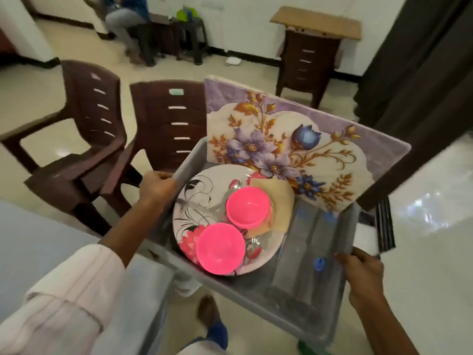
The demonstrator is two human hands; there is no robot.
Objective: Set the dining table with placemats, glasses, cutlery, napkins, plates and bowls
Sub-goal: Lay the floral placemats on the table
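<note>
Placemats [294,139] and bowls [248,207] fill grey bin [188,160], left hand [157,188] and right hand [363,275] gripping rims

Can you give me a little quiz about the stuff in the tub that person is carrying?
1. True or false: the left hand and right hand both hold the rim of the grey tub.
2. How many pink bowls sit on the plate? A one, B two, C three.
3. Fill in: the flowered placemats stand at the tub's ___ side, away from the person.
Key: 1 true; 2 B; 3 far.
</note>
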